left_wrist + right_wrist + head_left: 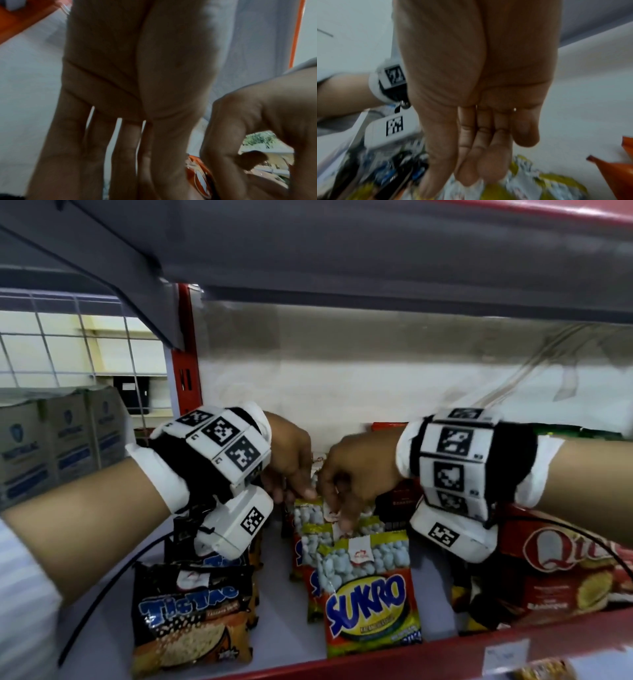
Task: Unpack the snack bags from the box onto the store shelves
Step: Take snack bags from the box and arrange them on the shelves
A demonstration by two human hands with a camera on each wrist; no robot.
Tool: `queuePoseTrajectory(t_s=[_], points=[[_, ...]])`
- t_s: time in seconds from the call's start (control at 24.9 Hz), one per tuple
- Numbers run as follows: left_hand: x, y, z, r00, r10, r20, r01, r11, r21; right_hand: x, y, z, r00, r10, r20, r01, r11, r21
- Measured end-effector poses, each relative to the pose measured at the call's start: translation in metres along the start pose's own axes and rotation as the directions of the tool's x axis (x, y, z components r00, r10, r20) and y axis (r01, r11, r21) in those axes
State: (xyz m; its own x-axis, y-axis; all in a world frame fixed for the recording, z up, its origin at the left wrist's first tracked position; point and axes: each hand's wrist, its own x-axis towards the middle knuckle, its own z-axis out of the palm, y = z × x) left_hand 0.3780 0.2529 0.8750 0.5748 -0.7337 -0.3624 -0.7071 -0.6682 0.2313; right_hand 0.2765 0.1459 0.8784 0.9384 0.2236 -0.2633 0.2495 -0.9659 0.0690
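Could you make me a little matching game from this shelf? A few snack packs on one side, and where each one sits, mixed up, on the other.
Things:
1. Sukro bag
2. Tic Tac bag
3. red Qtela bag
4. grey cartons

Places:
A. right end of the shelf
B. middle row, at the front
C. behind the wire grid, far left
D. left row, at the front

Pairs: 1-B, 2-D, 3-A, 4-C
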Motion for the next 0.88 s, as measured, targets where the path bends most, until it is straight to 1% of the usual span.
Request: queuePoseTrajectory(t_s=[0.08,0.12,0.16,0.2,0.24,0.28,0.32,0.4,0.44,0.52,0.6,0.72,0.88], points=[[0.001,-0.002,-0.01,0.989,-0.005,-0.148,-0.005,0.997,-0.071,-0.014,0.005,-0.013,1.0,0.011,-0.027,-0.009,0.995,0.099],[0.002,-0.001,-0.013,0.972,0.016,-0.236,-0.033,0.997,-0.064,-0.021,0.006,-0.015,1.0,0.008,0.005,-0.009,0.992,0.122],[0.003,0.0,-0.014,0.953,0.057,-0.297,-0.072,0.997,-0.04,-0.027,0.004,-0.014,0.997,0.009,0.074,-0.017,0.994,0.112],[0.006,0.002,-0.012,0.944,0.107,-0.312,-0.115,0.993,-0.007,-0.032,-0.001,-0.009,0.989,0.013,0.149,-0.022,0.998,0.059],[0.009,0.005,-0.008,0.946,0.149,-0.289,-0.15,0.988,0.021,-0.034,-0.007,0.0,0.978,0.014,0.207,-0.011,1.0,-0.017],[0.013,0.009,-0.002,0.952,0.174,-0.253,-0.167,0.985,0.05,-0.034,-0.013,0.009,0.972,0.004,0.233,0.018,0.996,-0.092],[0.016,0.012,0.004,0.955,0.186,-0.229,-0.168,0.981,0.096,-0.032,-0.017,0.017,0.973,-0.026,0.229,0.06,0.988,-0.145],[0.023,0.018,0.009,0.954,0.201,-0.225,-0.156,0.967,0.201,-0.029,-0.02,0.026,0.983,-0.078,0.168,0.108,0.978,-0.176],[0.023,0.017,0.009,0.953,0.189,-0.236,-0.139,0.967,0.215,-0.026,-0.021,0.026,0.987,-0.1,0.123,0.12,0.979,-0.165],[0.02,0.014,0.002,0.965,0.144,-0.219,-0.103,0.977,0.188,-0.023,-0.019,0.023,0.995,-0.093,0.032,0.096,0.989,-0.112],[0.017,0.009,-0.004,0.98,0.096,-0.174,-0.072,0.987,0.142,-0.02,-0.02,0.023,0.997,-0.079,-0.003,0.078,0.991,-0.108],[0.016,0.004,0.001,0.991,0.038,-0.129,-0.03,0.998,0.058,-0.015,-0.026,0.032,0.995,-0.095,-0.004,0.093,0.981,-0.168],[0.016,0.002,0.009,0.982,0.076,-0.175,-0.064,0.995,0.072,-0.012,-0.029,0.033,0.998,-0.064,0.028,0.07,0.962,-0.265]])
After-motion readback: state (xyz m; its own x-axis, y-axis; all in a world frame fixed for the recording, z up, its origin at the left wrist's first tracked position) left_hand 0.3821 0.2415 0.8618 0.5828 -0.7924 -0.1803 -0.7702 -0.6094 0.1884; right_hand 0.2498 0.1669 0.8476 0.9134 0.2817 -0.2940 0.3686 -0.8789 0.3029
